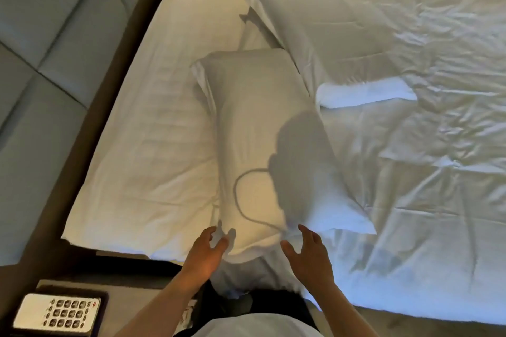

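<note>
2 pillows: both in white cases on the bed. The near pillow lies lengthwise toward the person, and the far pillow lies angled just beyond it.
Near pillow, position: its near end overhangs the mattress edge, directly in front of the person and between both hands.
Left hand: fingers spread and relaxed, tips at the pillow's near left corner, gripping nothing.
Right hand: fingers also spread, at the bunched near right corner. Whether it touches the cloth I cannot tell.
Step in hand: probably squaring or plumping the near pillow before it is placed.
Next move: calls for both hands to close evenly on the 2 near corners, then lift and swing the pillow toward the headboard without dragging the rumpled sheet.
Nearby: a telephone beside the bed.
</note>
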